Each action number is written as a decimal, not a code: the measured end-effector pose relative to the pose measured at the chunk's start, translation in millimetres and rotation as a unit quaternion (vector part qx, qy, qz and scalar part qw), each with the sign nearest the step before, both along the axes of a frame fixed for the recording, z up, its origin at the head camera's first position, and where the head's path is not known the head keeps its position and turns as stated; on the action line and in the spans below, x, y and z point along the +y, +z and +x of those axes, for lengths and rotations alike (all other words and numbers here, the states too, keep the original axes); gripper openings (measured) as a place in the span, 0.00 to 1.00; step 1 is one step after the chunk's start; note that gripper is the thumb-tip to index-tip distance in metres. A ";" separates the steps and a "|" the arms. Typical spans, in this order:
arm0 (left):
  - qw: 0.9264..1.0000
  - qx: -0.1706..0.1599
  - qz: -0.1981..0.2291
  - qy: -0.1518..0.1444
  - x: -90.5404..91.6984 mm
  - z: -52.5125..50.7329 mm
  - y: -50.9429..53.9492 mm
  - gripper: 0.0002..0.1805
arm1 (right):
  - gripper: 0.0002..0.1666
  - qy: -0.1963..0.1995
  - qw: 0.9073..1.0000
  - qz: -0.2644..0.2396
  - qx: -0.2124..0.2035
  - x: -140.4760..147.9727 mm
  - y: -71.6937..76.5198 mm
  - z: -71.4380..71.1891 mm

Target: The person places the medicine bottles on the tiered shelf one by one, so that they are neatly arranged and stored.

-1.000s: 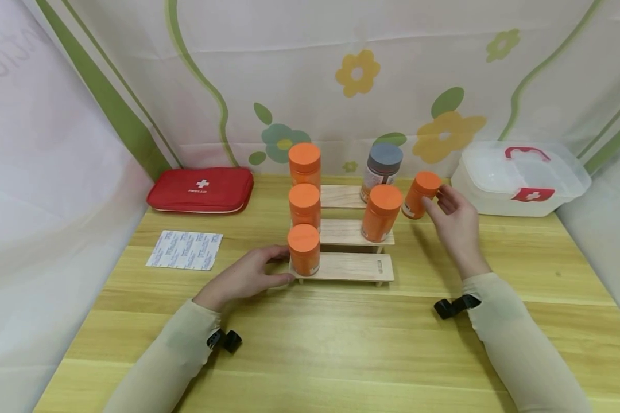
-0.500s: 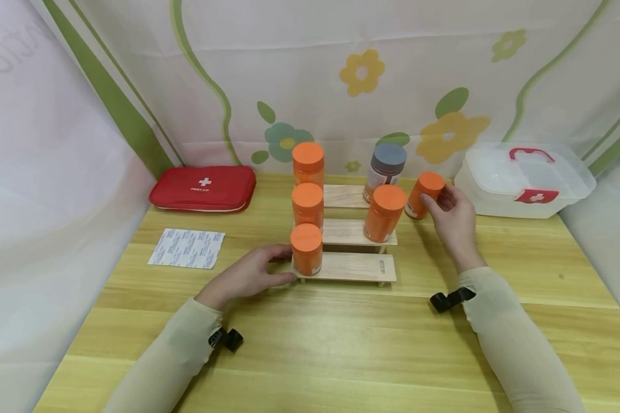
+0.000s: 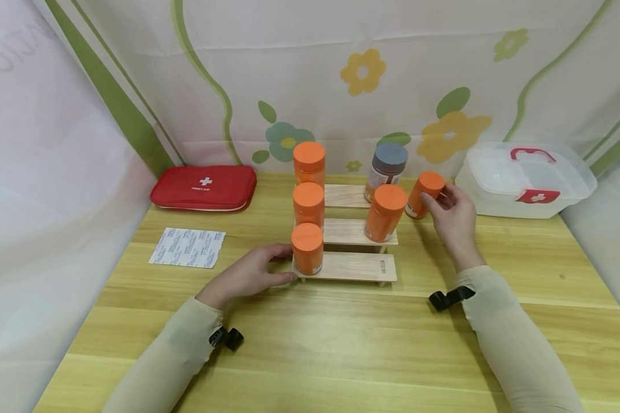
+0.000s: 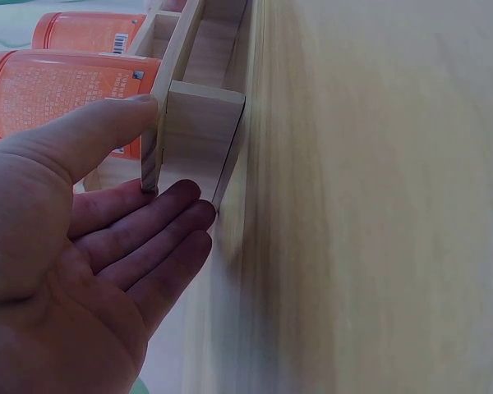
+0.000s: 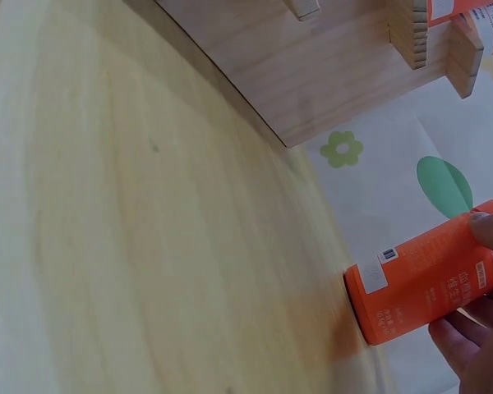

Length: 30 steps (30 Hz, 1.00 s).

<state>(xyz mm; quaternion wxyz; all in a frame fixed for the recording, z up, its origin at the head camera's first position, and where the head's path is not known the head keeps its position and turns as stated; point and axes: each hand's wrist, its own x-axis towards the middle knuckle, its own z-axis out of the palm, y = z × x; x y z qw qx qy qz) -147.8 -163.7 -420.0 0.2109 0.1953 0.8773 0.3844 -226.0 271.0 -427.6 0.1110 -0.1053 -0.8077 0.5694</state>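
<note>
In the head view my right hand [image 3: 453,221] grips an orange bottle [image 3: 422,198] between thumb and fingers, right of a three-step wooden rack [image 3: 353,266]. The bottle leans slightly; whether its base [image 5: 363,308] touches the table I cannot tell. My left hand [image 3: 253,271] holds the left end of the lowest step, thumb at its front edge and index finger at its back edge; the other fingers [image 4: 168,283] extend below. Orange-lidded bottles stand along the rack's left side, the front one [image 3: 307,249] nearest my left hand. On the right are another orange bottle [image 3: 385,215] and a grey-lidded bottle [image 3: 387,172].
A red first aid pouch [image 3: 204,189] lies at the back left, with a white printed packet [image 3: 188,248] in front of it. At the back right stands a translucent first aid box [image 3: 527,180]. A floral curtain [image 3: 299,69] hangs behind the wooden table [image 3: 310,350].
The head view has shifted slightly. My right wrist has moved a little to the left, still gripping the orange bottle. My left hand keeps its place on the rack.
</note>
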 end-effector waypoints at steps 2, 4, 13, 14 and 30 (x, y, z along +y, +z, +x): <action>1.000 0.000 0.000 0.000 0.1 0.0 0.0 0.37 | 0.41 -0.001 1.000 0.001 -0.001 -0.1 0.4 0.9; 1.000 0.000 0.000 -0.001 0.0 -0.2 -0.1 0.37 | 0.42 -0.004 1.000 0.004 -0.003 -0.1 0.7 1.8; 1.000 0.002 0.001 -0.004 0.2 0.1 0.8 0.36 | 0.42 -0.014 1.000 -0.010 0.001 2.9 3.0 11.1; 1.000 0.002 0.001 -0.004 0.2 0.2 0.9 0.36 | 0.41 -0.014 1.000 -0.008 0.003 3.6 3.5 12.9; 1.000 0.013 0.011 -0.007 0.2 0.6 -0.8 0.35 | 0.35 -0.003 0.997 0.047 0.064 10.3 22.8 54.8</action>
